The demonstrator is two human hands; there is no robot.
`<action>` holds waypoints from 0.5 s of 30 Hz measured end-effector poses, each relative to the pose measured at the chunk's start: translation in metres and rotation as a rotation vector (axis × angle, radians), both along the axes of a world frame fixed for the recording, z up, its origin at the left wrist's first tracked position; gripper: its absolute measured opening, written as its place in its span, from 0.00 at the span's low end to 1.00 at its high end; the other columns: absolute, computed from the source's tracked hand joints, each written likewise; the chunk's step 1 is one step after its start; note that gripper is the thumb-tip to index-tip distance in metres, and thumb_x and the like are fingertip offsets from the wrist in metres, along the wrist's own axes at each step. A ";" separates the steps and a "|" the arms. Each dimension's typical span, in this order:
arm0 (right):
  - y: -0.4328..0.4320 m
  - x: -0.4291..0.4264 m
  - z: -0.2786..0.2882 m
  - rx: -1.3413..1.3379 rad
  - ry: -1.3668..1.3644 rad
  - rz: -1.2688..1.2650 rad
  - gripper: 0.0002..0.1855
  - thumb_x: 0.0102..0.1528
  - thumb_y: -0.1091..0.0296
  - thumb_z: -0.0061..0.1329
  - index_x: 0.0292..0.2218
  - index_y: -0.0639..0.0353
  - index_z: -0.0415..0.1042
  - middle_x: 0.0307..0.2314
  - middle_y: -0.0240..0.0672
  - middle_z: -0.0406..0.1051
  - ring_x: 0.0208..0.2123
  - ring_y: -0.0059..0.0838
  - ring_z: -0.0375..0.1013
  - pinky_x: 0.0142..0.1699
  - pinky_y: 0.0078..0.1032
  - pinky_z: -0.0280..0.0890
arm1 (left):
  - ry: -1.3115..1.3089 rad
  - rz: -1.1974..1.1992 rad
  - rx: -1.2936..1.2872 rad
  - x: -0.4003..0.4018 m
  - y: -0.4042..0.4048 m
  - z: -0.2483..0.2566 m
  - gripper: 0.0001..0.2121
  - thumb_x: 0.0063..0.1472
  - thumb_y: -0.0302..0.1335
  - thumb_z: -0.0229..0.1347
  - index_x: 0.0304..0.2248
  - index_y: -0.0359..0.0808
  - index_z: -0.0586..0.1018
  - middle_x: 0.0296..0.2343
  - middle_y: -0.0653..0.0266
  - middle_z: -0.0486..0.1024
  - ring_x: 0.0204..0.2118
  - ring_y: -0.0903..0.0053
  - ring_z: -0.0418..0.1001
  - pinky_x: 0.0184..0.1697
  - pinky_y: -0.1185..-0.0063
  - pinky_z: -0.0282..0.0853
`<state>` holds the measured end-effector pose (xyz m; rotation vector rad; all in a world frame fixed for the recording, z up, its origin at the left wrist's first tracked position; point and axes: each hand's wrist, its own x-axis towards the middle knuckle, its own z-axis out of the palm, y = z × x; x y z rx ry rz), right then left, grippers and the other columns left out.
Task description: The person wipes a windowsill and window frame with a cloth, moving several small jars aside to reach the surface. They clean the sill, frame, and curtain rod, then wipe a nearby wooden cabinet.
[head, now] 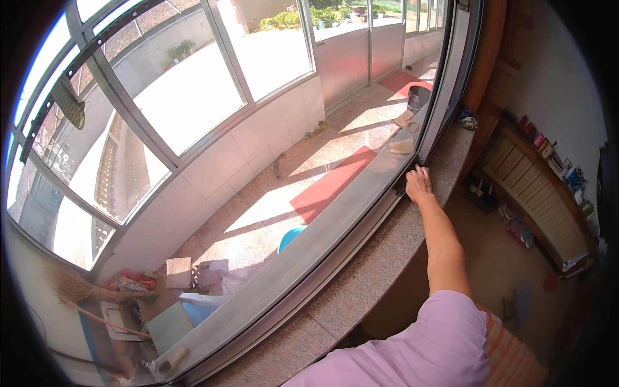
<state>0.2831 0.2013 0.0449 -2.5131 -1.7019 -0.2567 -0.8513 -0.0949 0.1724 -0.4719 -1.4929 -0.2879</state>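
Observation:
My right hand [419, 183] reaches out at the right end of a window's metal bottom track [333, 259], beside the upright window frame [444, 82]. Its fingers are bent down at the corner where the track meets the frame. Something small and pale shows by the fingertips; whether the hand grips it cannot be told. The bare forearm passes over the speckled stone sill [387, 244] from a lilac sleeve. My left hand is out of view. The glass pane over the track carries faint reflections.
Beyond the glass lie a red mat [333, 185], a blue basin [290, 238], a black bucket [419, 97] and a straw broom [82, 289]. A crumpled cloth [467, 120] rests at the sill's far end. Indoors, a wooden cabinet [524, 176] and several shoes [520, 230] stand at right.

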 end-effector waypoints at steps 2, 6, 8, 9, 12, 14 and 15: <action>0.016 0.006 -0.008 0.037 0.056 -0.056 0.14 0.55 0.71 0.41 0.38 0.61 0.78 0.45 0.45 0.74 0.58 0.44 0.63 0.66 0.39 0.49 | 0.003 0.013 0.025 -0.002 -0.004 0.009 0.18 0.69 0.32 0.47 0.47 0.23 0.60 0.39 0.36 0.65 0.36 0.46 0.67 0.39 0.55 0.66; 0.012 0.004 0.006 -0.072 0.070 -0.125 0.15 0.54 0.70 0.40 0.36 0.61 0.79 0.43 0.42 0.74 0.53 0.41 0.66 0.63 0.38 0.53 | 0.172 0.215 -0.061 0.026 0.016 0.001 0.13 0.69 0.28 0.48 0.43 0.24 0.64 0.36 0.41 0.65 0.35 0.49 0.65 0.41 0.58 0.63; 0.005 -0.001 0.005 -0.065 0.031 -0.129 0.14 0.53 0.70 0.42 0.35 0.59 0.79 0.40 0.40 0.75 0.50 0.40 0.68 0.61 0.37 0.55 | 0.085 0.082 0.030 0.049 0.029 0.008 0.12 0.69 0.28 0.48 0.42 0.24 0.64 0.36 0.42 0.65 0.35 0.50 0.64 0.42 0.58 0.62; 0.000 -0.005 -0.002 -0.004 0.026 -0.125 0.12 0.52 0.70 0.43 0.34 0.58 0.79 0.39 0.39 0.75 0.49 0.40 0.68 0.59 0.38 0.56 | -0.035 -0.106 0.133 0.055 0.031 0.012 0.13 0.69 0.28 0.48 0.42 0.24 0.64 0.36 0.42 0.65 0.35 0.50 0.64 0.42 0.57 0.62; -0.002 -0.024 -0.016 0.120 0.016 -0.046 0.10 0.49 0.69 0.44 0.29 0.58 0.78 0.35 0.38 0.75 0.46 0.40 0.69 0.56 0.39 0.57 | -0.081 -0.068 0.147 0.052 0.018 0.014 0.15 0.68 0.33 0.49 0.40 0.25 0.67 0.33 0.44 0.69 0.35 0.48 0.68 0.41 0.60 0.66; -0.002 -0.053 -0.020 0.196 -0.012 0.039 0.08 0.48 0.69 0.46 0.26 0.58 0.77 0.32 0.37 0.75 0.44 0.41 0.69 0.54 0.39 0.58 | -0.111 -0.065 0.152 0.035 -0.003 0.008 0.16 0.68 0.34 0.50 0.40 0.24 0.68 0.32 0.44 0.70 0.34 0.48 0.69 0.40 0.60 0.67; -0.008 -0.065 -0.022 0.219 -0.019 0.061 0.07 0.48 0.69 0.46 0.25 0.58 0.76 0.32 0.38 0.75 0.43 0.41 0.69 0.53 0.39 0.58 | -0.143 -0.100 0.153 0.025 -0.003 0.005 0.17 0.68 0.35 0.50 0.40 0.24 0.68 0.32 0.44 0.70 0.34 0.48 0.70 0.39 0.60 0.68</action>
